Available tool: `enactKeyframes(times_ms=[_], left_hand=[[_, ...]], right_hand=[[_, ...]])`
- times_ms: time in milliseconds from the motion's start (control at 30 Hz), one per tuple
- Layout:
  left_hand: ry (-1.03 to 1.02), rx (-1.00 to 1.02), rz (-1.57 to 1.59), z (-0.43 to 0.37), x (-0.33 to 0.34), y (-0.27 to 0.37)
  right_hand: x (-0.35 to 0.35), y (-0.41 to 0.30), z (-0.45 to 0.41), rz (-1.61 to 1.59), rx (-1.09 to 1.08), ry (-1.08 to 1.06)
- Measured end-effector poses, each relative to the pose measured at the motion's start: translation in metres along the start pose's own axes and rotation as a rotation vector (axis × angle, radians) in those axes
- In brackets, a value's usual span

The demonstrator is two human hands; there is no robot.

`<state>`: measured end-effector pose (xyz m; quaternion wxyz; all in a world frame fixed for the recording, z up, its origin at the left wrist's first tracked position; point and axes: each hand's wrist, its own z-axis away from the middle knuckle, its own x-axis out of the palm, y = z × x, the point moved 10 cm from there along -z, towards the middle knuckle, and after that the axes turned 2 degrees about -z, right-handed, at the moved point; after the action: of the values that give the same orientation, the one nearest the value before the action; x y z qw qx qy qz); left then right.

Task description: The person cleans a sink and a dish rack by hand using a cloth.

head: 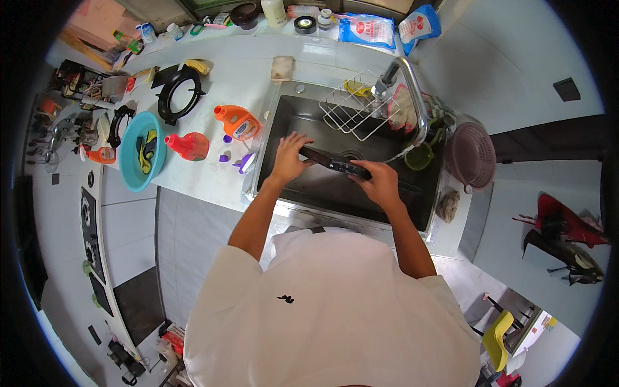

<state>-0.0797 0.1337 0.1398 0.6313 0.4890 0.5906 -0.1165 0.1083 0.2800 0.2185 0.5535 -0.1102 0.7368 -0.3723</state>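
Over the dark sink basin (pixel 314 191), my left hand (pixel 291 157) and my right hand (pixel 379 181) grip opposite ends of a flat black object (pixel 336 163), seen nearly edge-on. Its kind is not clear; wet-looking light spots mark its edge near my right hand. A curved metal faucet (pixel 420 104) rises at the sink's back right, with a wire rack (pixel 346 109) beside it. On the counter left of the sink stand an orange bottle (pixel 239 123) and a red bottle (pixel 188 146). A black ring-shaped stove part (pixel 180 94) lies behind them.
A turquoise basin (pixel 127 169) holding a yellow and dark cloth or glove sits at the counter's left. A green strainer (pixel 419 156) is inside the sink's right side. A mauve plastic basket (pixel 471 155) stands right of the sink. Blue-and-white bags (pixel 367 31) lie on the back ledge.
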Motion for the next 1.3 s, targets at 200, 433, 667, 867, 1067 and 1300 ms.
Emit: enactKeyframes(times_ms=[200,433,667,867,1067,1300], left_hand=[[-0.131,0.327,0.162,-0.015,-0.039,0.091],[-0.080,0.578,-0.039,-0.022,-0.029,0.159],[-0.082,0.579,-0.132,-0.013,-0.007,0.169],[-0.054,0.545,-0.099,-0.017,-0.004,0.166],[0.146,0.220,0.024,-0.016,-0.055,0.121],[0.051,-0.142,0.709,-0.013,0.013,0.010]], right_hand=[[-0.033,0.044,0.044,-0.132,0.130,0.110],[-0.036,0.084,0.074,-0.667,0.323,0.102],[-0.046,0.077,0.067,-0.568,0.448,-0.016],[-0.032,0.081,0.024,-0.356,0.449,-0.164],[-0.040,0.061,-0.001,-0.092,0.393,-0.214],[-0.025,0.049,-0.006,-0.007,0.435,-0.228]])
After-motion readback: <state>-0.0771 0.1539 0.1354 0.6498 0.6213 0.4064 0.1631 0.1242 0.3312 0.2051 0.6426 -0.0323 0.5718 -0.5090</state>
